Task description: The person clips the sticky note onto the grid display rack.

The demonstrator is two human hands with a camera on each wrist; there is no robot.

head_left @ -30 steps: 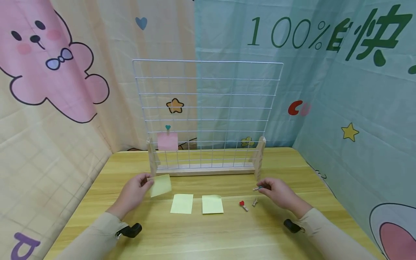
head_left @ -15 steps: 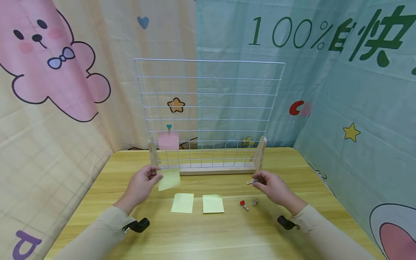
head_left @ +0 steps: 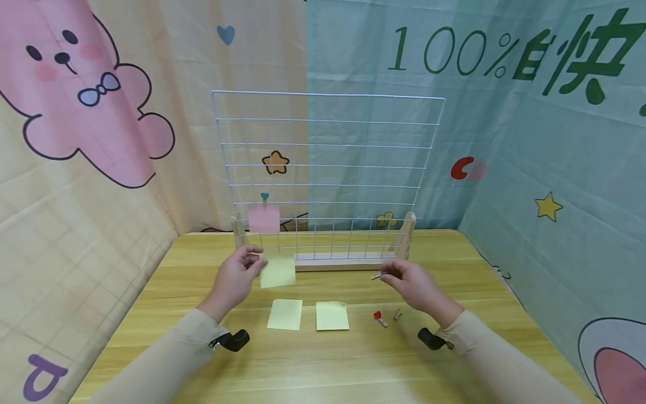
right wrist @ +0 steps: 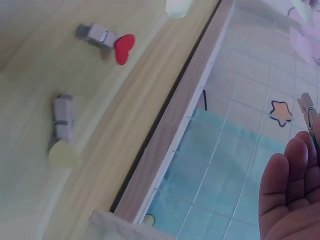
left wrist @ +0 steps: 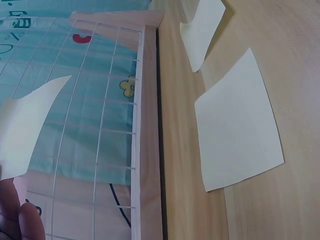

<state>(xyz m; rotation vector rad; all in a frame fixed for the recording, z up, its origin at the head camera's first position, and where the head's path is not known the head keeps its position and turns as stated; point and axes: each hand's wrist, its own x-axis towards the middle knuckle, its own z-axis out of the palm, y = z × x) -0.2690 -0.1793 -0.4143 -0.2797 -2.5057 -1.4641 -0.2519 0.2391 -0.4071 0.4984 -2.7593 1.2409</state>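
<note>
My left hand (head_left: 236,280) pinches a pale yellow sticky note (head_left: 278,271) by its left edge, raised before the lower left of a white wire grid rack (head_left: 328,95). In the left wrist view this note (left wrist: 25,127) curls at one corner. My right hand (head_left: 416,286) pinches a small wooden clothespin (right wrist: 306,106) between thumb and fingers, in front of the rack's right part. On the grid hangs a pink sticky note (head_left: 264,219), under a clip with a teal heart (head_left: 264,197). Two more yellow notes, a left one (head_left: 285,314) and a right one (head_left: 332,316), lie on the table.
Two clothespins lie right of the notes, one with a red heart (right wrist: 124,49) and one with a pale yellow heart (right wrist: 64,155). The rack's wooden base (head_left: 343,267) stands near the back of the wooden table (head_left: 313,370). Printed curtains hang behind and at the sides.
My left hand has moved right and forward toward the rack with its yellow note. My right hand has moved left and forward with the clothespin. The things on the table stay put.
</note>
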